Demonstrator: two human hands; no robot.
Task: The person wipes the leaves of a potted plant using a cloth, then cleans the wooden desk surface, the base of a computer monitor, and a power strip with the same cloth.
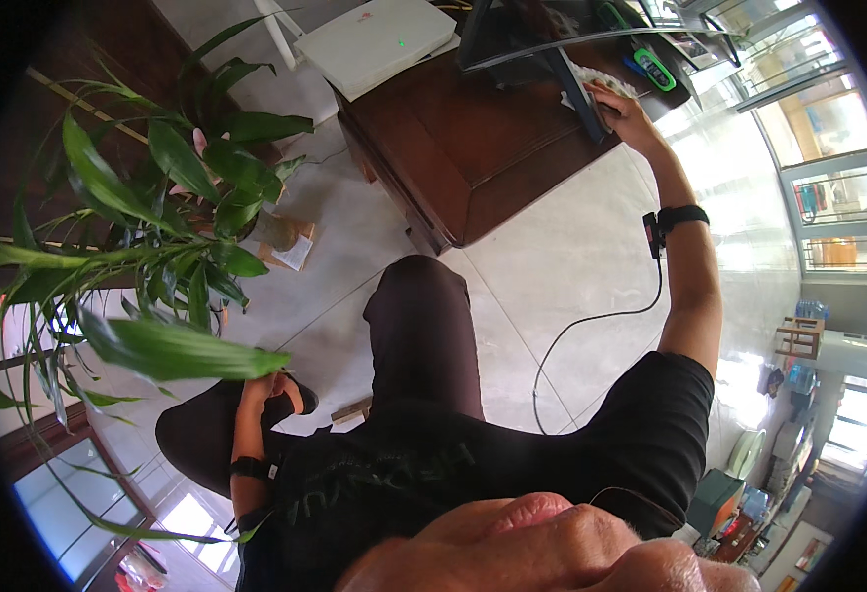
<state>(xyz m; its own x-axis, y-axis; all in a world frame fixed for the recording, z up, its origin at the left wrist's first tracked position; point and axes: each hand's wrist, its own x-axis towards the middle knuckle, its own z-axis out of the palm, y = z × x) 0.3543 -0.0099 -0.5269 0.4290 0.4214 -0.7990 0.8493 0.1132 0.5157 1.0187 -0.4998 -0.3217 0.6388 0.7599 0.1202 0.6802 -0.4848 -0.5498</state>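
My right hand [620, 112] reaches out to the far right corner of a brown wooden desk [433, 126]. Its fingers lie against a dark blue, bar-like part [577, 100] below a black monitor [507, 55]. Something white, perhaps cloth or tissue [567, 99], shows beside the fingers; whether they grip it is unclear. Low on the left, my left hand [261, 386] is near my bent leg, close behind the tip of a long green leaf [189, 351]. The leaf covers part of that hand, so its fingers cannot be made out well.
A white router-like box [381, 41] with a green light sits on the desk's far left. A green-edged device [655, 69] is near the right corner. The leafy potted plant [174, 170] fills the left side. A cable [574, 323] hangs from my right wrist strap [681, 217].
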